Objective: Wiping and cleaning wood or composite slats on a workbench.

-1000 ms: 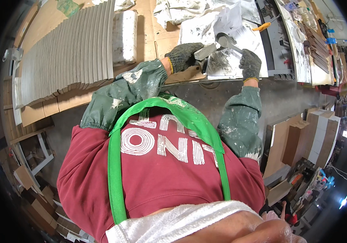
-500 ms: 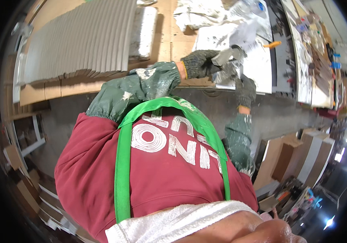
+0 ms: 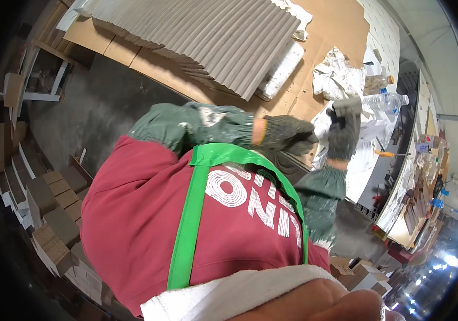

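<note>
Pinching a grey piece (image 3: 347,106) crosswise, upper right of frame: my right hand (image 3: 344,134) has its fingers closed on it; my left hand (image 3: 292,135) curls farther left, contents unclear.

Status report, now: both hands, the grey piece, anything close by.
Left gloved hand curled, contents unclear. Right gloved hand holding grey piece, blurred. Crumpled white cloth and white-capped clear bottle nearby, beyond right hand.
</note>
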The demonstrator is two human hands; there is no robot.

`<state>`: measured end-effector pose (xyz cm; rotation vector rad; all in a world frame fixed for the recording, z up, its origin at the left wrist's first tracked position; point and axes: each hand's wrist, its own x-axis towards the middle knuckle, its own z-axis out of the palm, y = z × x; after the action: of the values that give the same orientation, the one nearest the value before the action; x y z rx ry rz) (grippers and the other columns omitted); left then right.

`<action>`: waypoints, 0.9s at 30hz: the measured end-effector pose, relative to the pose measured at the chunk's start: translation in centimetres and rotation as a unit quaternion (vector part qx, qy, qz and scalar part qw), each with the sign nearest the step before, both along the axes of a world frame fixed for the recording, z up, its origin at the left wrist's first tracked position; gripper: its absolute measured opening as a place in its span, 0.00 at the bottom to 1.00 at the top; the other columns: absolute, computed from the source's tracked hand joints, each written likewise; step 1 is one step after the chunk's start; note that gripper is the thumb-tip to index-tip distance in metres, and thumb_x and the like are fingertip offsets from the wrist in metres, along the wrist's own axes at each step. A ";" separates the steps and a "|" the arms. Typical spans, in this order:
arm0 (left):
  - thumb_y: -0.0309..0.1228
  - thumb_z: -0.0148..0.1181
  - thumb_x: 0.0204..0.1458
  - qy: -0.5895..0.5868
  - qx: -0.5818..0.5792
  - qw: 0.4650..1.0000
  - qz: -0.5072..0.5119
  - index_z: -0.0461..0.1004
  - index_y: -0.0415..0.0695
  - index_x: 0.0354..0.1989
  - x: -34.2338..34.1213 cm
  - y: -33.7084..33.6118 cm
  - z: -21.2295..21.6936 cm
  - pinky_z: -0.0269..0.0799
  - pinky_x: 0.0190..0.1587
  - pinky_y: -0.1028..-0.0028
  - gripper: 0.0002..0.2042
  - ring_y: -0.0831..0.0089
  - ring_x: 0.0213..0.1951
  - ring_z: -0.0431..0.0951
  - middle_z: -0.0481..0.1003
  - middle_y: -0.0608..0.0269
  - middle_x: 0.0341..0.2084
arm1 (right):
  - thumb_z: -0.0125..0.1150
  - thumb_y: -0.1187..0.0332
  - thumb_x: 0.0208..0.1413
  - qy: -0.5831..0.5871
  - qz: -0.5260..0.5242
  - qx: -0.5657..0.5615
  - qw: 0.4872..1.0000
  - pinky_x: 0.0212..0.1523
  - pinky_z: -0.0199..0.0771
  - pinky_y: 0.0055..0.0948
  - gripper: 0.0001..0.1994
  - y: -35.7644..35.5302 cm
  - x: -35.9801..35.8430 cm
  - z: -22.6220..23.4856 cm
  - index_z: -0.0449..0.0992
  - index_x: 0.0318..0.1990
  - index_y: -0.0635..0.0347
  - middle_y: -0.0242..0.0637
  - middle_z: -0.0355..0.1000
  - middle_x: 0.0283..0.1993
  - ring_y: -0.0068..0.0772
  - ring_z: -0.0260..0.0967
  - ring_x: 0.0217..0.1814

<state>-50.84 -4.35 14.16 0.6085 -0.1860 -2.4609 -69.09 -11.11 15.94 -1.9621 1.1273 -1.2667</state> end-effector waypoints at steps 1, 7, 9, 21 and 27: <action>0.33 0.52 0.58 -0.106 -0.228 0.968 -0.011 0.73 0.39 0.42 2.4 0.7 -0.2 0.75 0.41 0.73 0.11 0.70 0.36 0.78 0.76 0.60 0.35 | 0.53 0.69 0.54 -0.084 0.023 0.128 0.988 0.33 0.75 0.27 0.19 -1.7 2.2 0.8 0.67 0.54 0.61 0.40 0.70 0.41 0.32 0.71 0.45; 0.32 0.55 0.56 -0.397 -0.318 0.859 0.056 0.74 0.40 0.46 17.8 2.0 10.2 0.72 0.46 0.74 0.12 0.73 0.41 0.76 0.75 0.63 0.37 | 0.56 0.59 0.54 0.209 0.071 0.022 0.975 0.50 0.71 0.31 0.26 -11.4 13.0 4.2 0.65 0.58 0.63 0.47 0.70 0.53 0.38 0.70 0.53; 0.31 0.55 0.56 -0.468 -0.400 0.772 0.157 0.75 0.40 0.45 23.9 1.0 9.1 0.72 0.45 0.74 0.12 0.75 0.40 0.75 0.76 0.64 0.37 | 0.57 0.56 0.54 0.289 0.061 -0.042 0.954 0.52 0.70 0.32 0.26 -15.7 16.8 4.9 0.67 0.58 0.60 0.46 0.71 0.53 0.40 0.70 0.55; 0.35 0.55 0.55 -0.746 -0.401 0.441 0.298 0.76 0.45 0.45 52.3 -3.4 3.8 0.70 0.47 0.71 0.12 0.69 0.41 0.75 0.76 0.60 0.39 | 0.59 0.50 0.52 0.282 0.159 0.142 0.935 0.44 0.72 0.36 0.26 -9.4 21.2 5.9 0.73 0.52 0.59 0.46 0.75 0.43 0.42 0.73 0.44; 0.52 0.45 0.56 -0.912 -0.373 0.156 0.064 0.66 0.49 0.59 63.6 -9.4 1.0 0.52 0.64 0.63 0.27 0.60 0.63 0.60 0.63 0.57 0.60 | 0.63 0.64 0.48 0.373 0.261 0.049 0.889 0.48 0.70 0.38 0.20 4.8 19.8 9.2 0.74 0.50 0.52 0.39 0.74 0.43 0.43 0.71 0.46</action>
<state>12.72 -13.78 15.21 2.2527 -1.7777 0.3194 -49.26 -6.33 25.11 -2.5104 0.8356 -0.1515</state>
